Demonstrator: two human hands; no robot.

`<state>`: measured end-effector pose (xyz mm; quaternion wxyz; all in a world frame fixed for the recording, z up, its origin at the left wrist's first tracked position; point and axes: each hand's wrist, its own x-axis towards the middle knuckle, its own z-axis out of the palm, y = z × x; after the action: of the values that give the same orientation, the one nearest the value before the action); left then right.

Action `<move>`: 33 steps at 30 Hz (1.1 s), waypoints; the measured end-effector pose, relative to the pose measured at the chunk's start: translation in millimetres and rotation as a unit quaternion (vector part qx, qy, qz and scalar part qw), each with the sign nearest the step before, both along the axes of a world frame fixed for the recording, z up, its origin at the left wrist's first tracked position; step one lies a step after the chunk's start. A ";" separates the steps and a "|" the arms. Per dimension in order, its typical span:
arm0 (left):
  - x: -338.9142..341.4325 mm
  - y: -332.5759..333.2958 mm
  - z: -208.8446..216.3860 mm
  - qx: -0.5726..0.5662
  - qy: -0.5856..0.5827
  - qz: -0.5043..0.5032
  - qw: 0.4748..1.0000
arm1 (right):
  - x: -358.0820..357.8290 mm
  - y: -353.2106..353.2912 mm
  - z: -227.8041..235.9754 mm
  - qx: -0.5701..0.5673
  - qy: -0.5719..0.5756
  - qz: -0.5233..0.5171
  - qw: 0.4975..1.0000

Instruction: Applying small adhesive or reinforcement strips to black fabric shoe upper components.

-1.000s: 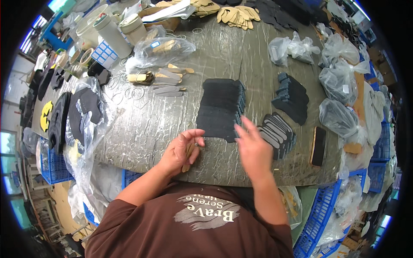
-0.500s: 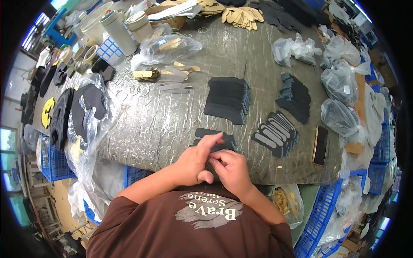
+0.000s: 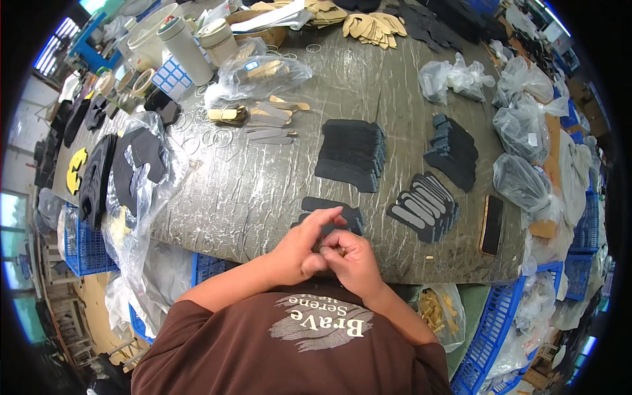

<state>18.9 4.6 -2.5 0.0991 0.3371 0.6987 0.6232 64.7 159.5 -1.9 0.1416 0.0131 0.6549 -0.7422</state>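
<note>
Step in hand looks like close fingertip work: left hand (image 3: pixel 299 247) half-curled with index finger extended, right hand (image 3: pixel 352 257) bent into a pinch against it; cannot tell what either holds. Flat black fabric pieces (image 3: pixel 329 205), partly hidden, lie just beyond on the grey, wrinkled bench (image 3: pixel 217 224); next move probably calls for parting the fingertips clear of them. Count: four black piles including these, one topped with grey rounded strips (image 3: pixel 420 203); pieces per pile uncountable.

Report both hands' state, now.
Left hand: index finger extended; whether it holds anything cannot be told.
Right hand: fingers curled in against the left; anything held cannot be made out.
</note>
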 end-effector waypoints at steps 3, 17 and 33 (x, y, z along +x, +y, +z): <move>-13.0 -11.3 5.4 -0.033 0.012 0.000 0.999 | -0.3 6.5 -2.6 -0.147 -0.044 -0.004 0.988; -18.2 -45.9 4.4 -0.075 -0.332 0.222 0.914 | -2.0 58.6 -16.7 -0.266 -0.008 -0.178 0.947; -16.3 -36.5 2.6 -0.206 -0.327 0.185 0.904 | 4.2 43.9 -0.3 0.101 0.087 -0.061 0.989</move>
<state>2.6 -31.9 0.2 0.2720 -0.0487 0.7896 0.5479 69.0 203.4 -2.2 0.0365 0.0031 0.7346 -0.6775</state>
